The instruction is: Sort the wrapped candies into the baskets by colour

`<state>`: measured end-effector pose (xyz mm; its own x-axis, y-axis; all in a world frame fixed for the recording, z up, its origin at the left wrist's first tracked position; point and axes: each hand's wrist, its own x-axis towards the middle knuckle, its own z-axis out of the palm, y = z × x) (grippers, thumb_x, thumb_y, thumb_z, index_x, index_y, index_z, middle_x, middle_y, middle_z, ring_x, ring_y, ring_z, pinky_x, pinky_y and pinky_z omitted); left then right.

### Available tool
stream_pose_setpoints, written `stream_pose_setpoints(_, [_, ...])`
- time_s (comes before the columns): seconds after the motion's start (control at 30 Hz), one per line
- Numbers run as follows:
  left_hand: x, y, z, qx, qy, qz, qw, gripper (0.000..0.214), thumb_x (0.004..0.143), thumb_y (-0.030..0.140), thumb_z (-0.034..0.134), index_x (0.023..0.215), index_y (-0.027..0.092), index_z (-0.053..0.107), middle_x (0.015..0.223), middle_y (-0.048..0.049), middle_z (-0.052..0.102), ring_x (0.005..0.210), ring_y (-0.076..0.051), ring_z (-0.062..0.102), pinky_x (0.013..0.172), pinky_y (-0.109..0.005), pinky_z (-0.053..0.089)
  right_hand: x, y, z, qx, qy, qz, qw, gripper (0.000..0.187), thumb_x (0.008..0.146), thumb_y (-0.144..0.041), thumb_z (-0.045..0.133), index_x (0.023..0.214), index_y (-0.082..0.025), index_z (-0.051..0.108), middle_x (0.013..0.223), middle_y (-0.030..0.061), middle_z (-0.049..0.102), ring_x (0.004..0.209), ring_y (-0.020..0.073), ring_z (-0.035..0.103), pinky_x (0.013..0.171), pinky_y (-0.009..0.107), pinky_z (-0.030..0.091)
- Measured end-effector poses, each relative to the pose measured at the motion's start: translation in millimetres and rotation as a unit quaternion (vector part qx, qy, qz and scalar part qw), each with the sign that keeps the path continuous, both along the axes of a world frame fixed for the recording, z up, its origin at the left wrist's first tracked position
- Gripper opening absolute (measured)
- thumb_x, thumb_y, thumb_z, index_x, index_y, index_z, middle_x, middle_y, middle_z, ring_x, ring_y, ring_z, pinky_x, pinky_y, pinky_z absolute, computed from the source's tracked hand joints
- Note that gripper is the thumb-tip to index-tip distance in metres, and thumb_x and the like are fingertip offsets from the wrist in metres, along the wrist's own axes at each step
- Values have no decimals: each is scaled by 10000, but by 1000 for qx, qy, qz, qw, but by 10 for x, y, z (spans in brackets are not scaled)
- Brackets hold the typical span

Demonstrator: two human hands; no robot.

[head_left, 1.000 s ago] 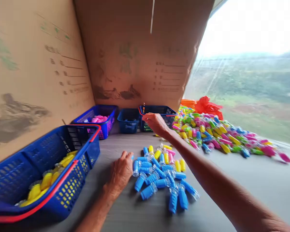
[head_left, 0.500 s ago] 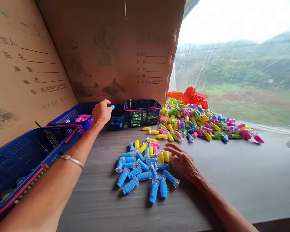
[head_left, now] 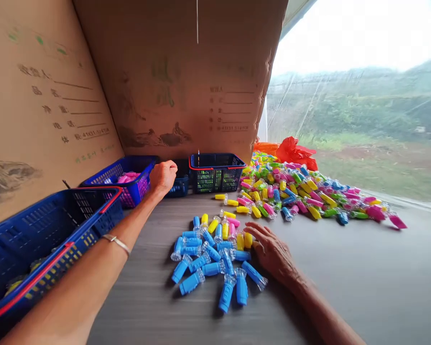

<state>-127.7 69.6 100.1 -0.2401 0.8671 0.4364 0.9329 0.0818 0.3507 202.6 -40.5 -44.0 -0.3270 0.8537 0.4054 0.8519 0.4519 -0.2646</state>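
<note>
Big grey worktop [head_left: 362, 278] boxed in by a cardboard carton [head_left: 172, 96], with a huge heap of mixed plastic capsules [head_left: 290, 191] at 1 o'clock and blue baskets [head_left: 215, 173] from 9 to 12 o'clock. The left hand [head_left: 163, 176] was curled by the baskets at 11 o'clock, couldn't tell if it held anything. The right hand [head_left: 273, 254] lay open, fingers [head_left: 260, 235] just beside the small blue-and-yellow capsule pile [head_left: 208, 258] at 12 o'clock.

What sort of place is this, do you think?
Probably a small workshop for bulk handwork: a large heap of colourful plastic pieces, blue plastic baskets, and cardboard shipping cartons.
</note>
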Motion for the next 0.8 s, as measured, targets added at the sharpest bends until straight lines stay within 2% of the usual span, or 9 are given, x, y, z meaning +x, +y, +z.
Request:
stream_pose_setpoints(0.07, [118, -335, -161, -21, 1, -67, 998, 288, 892, 307, 461, 956, 217, 727, 928, -36, 739, 878, -188, 645, 707, -248, 403, 0, -10, 21, -6, 18, 7, 1000, 590, 734, -28, 427, 1236, -259, 634, 1398, 9, 564, 1224, 213, 559, 1053, 398, 463])
stream_pose_setpoints(0.13, [180, -665, -373, -97, 4, -119, 988, 253, 858, 314, 498, 862, 234, 738, 821, -12, 736, 789, -179, 641, 642, -248, 375, 8, -5, 17, -13, 29, 14, 999, 611, 724, -21, 428, 1256, -251, 621, 1406, 14, 555, 1238, 215, 543, 1051, 398, 461])
stream_pose_setpoints(0.2, [180, -907, -582, -174, 15, -122, 977, 232, 841, 315, 515, 838, 260, 740, 795, -1, 733, 784, -186, 642, 629, -258, 362, 18, 3, -1, -19, 33, 16, 999, 589, 740, -28, 426, 1246, -255, 625, 1397, 15, 561, 1239, 223, 536, 1020, 402, 482])
stream_pose_setpoints(0.27, [162, -1016, -728, -203, 22, -98, 974, 246, 852, 312, 502, 909, 281, 739, 843, -3, 740, 834, -197, 647, 655, -268, 372, 24, 11, -15, -25, 37, 18, 999, 534, 776, -49, 420, 1213, -262, 640, 1377, 18, 574, 1227, 224, 543, 989, 400, 499])
stream_pose_setpoints(0.37, [233, -962, -775, -182, 24, -95, 978, 281, 869, 313, 483, 1013, 299, 724, 966, -11, 736, 929, -207, 643, 722, -278, 405, 22, 14, -4, -36, 49, 11, 998, 424, 849, -129, 424, 1166, -281, 660, 1338, 29, 584, 1125, 213, 612, 910, 373, 530])
stream_pose_setpoints(0.47, [496, -781, -707, -168, 71, -127, 975, 294, 881, 320, 465, 988, 261, 732, 1074, -53, 699, 1017, -229, 613, 812, -304, 429, 24, 13, 36, -50, 65, -3, 997, 320, 880, -229, 457, 1097, -302, 682, 1275, 33, 592, 956, 190, 671, 816, 343, 545])
stream_pose_setpoints(0.63, [921, -518, -688, -213, 100, -133, 963, 299, 806, 188, 509, 989, 117, 735, 1139, -186, 657, 1150, -318, 540, 937, -411, 411, 108, 46, 33, -63, 129, 20, 989, 160, 828, -272, 515, 912, -268, 652, 1264, 25, 591, 1070, 210, 626, 892, 353, 506])
stream_pose_setpoints(0.7, [965, -493, -719, -225, 88, -125, 962, 326, 793, 178, 519, 1032, 88, 722, 1145, -214, 655, 1156, -333, 542, 941, -437, 415, 164, 69, -22, -76, 164, 29, 983, 158, 823, -323, 525, 916, -271, 642, 1195, 37, 636, 1072, 231, 627, 916, 374, 500])
stream_pose_setpoints(0.8, [956, -538, -755, -227, 60, -118, 965, 330, 790, 195, 534, 1043, 89, 716, 1139, -198, 669, 1161, -300, 556, 944, -392, 430, 242, 134, -153, -111, 211, 2, 971, 247, 799, -453, 556, 971, -309, 659, 1083, 56, 704, 998, 279, 666, 883, 426, 524])
